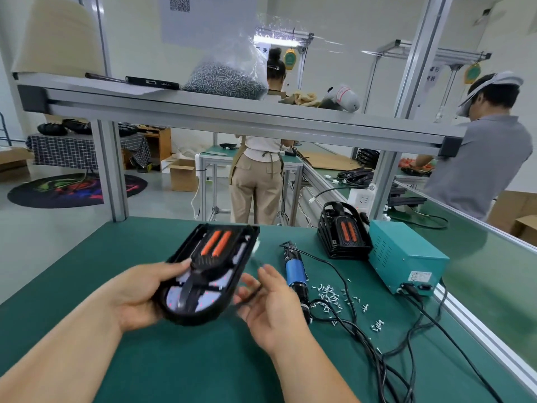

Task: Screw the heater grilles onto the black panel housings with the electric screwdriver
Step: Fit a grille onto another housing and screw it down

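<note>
Obs., head view. The black housing (203, 317) is held clear of the green surface (189, 370), with the grille (209, 260) seated in its far half. Two orange bars are visible under the grille.

The left hand (136, 292) is clamped on the housing's left edge, with the thumb laid over the top face. The right hand (270, 309) is just beside the right edge, with its fingers loosely spread. A thin dark cord is seen across those fingers. Whether it is pinched cannot be told because of motion blur.

Key relation: the housing's long axis runs from the rounded end near the body, up and away to the squared end, leaning slightly right. The screwdriver (294, 269) lies on the surface just right of the right hand, roughly parallel to that axis. The loose screws (328, 293) are scattered further right of it.

Judgement: the right hand is the nearer to both tool and screws, so the pickup is expected from that side while the housing is kept by the left. The housing would probably need to be set flat on the surface first. No screw can be made out in the grille, but the blur leaves this uncertain.
</note>
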A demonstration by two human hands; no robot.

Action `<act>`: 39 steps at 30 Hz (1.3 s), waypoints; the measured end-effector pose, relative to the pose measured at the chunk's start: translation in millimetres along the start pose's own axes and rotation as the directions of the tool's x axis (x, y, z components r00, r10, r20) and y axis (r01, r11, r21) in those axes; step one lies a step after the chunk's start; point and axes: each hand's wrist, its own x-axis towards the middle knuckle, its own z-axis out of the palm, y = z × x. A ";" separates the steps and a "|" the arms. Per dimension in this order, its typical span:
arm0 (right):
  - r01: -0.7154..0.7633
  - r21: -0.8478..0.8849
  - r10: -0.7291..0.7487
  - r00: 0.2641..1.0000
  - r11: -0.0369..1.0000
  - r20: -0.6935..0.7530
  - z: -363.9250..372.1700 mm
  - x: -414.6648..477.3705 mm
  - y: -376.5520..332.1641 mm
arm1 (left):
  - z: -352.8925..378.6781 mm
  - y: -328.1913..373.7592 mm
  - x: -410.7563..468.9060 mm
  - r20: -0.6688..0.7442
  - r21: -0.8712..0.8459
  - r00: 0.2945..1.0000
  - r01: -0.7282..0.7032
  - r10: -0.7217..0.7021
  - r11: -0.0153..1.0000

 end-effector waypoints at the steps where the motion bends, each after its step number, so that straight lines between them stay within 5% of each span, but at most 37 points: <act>1: 0.019 -0.033 -0.020 0.999 0.999 -0.038 -3.0 4.0 -0.6 | -5.8 -7.0 0.1 0.021 0.025 1.000 -0.008 0.008 1.000; 7: 0.091 -0.364 -0.125 0.990 0.927 -0.071 -4.9 9.4 5.6 | -13.7 -23.6 -6.8 0.232 0.151 0.973 -0.027 -0.009 0.988; 18: 0.007 -0.651 -0.077 0.994 0.759 -0.079 -16.0 7.8 -2.6 | -1.8 0.0 -14.2 0.242 0.330 0.970 -0.078 -0.004 0.941; 23: -0.084 -0.554 0.018 0.992 0.828 -0.125 -19.4 11.6 -2.5 | -0.6 6.9 -19.0 0.237 0.488 0.971 -0.091 -0.031 0.868; 27: 0.065 -0.266 -0.071 0.997 0.962 -0.014 -17.1 11.9 -2.7 | -4.8 2.9 -21.8 0.178 0.544 0.974 0.023 -0.142 0.839; 30: 0.045 -0.234 -0.049 0.999 0.971 -0.011 -19.5 10.3 -8.1 | -5.0 -1.2 -23.0 0.158 0.617 0.975 0.028 -0.158 0.787; 34: 0.002 -0.288 -0.033 0.994 0.958 -0.101 -20.5 9.7 -12.4 | -0.3 2.4 -28.1 0.161 0.755 0.983 -0.065 -0.088 0.653; 39: 0.003 -0.342 -0.068 0.981 0.940 -0.179 -23.2 13.8 -6.9 | 4.4 7.2 -34.5 0.203 0.890 0.966 -0.251 0.162 0.380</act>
